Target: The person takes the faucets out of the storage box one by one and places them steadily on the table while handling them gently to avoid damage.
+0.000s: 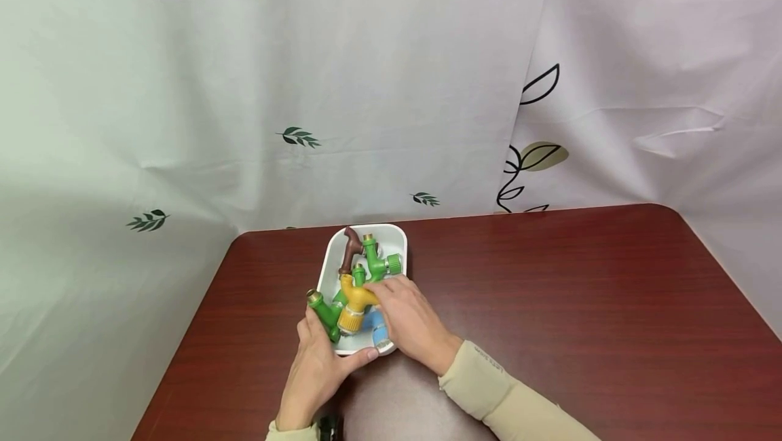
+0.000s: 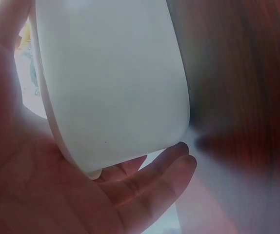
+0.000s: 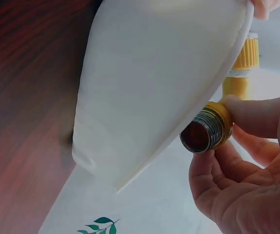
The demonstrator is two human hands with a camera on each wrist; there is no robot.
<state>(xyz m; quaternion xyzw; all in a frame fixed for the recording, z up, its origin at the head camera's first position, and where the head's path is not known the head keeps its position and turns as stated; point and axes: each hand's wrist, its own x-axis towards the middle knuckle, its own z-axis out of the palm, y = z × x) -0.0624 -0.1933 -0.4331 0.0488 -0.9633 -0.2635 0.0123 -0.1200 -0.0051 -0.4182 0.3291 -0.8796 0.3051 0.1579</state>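
A white plastic tray [image 1: 396, 237] holds several colourful plastic taps. My left hand [image 1: 314, 370] grips its near left corner, thumb along the near rim and fingers round the side. In the left wrist view the fingers curl about the end of the white wall [image 2: 110, 83]. With thumb and fingers, my right hand [image 1: 414, 319] pinches a yellow tap [image 1: 356, 297] by its threaded end [image 3: 210, 124], over the near half of the tray. Around it lie a green tap [image 1: 326, 312] leaning over the left rim, a partly covered blue tap [image 1: 380, 331], another green tap [image 1: 375, 263] and a brown tap [image 1: 351, 251].
The tray stands on a dark red wooden table [image 1: 550, 305], near its far edge. White cloth [image 1: 366, 88] with leaf prints hangs behind and at both sides. A dark object [image 1: 328, 427] shows beside the left wrist.
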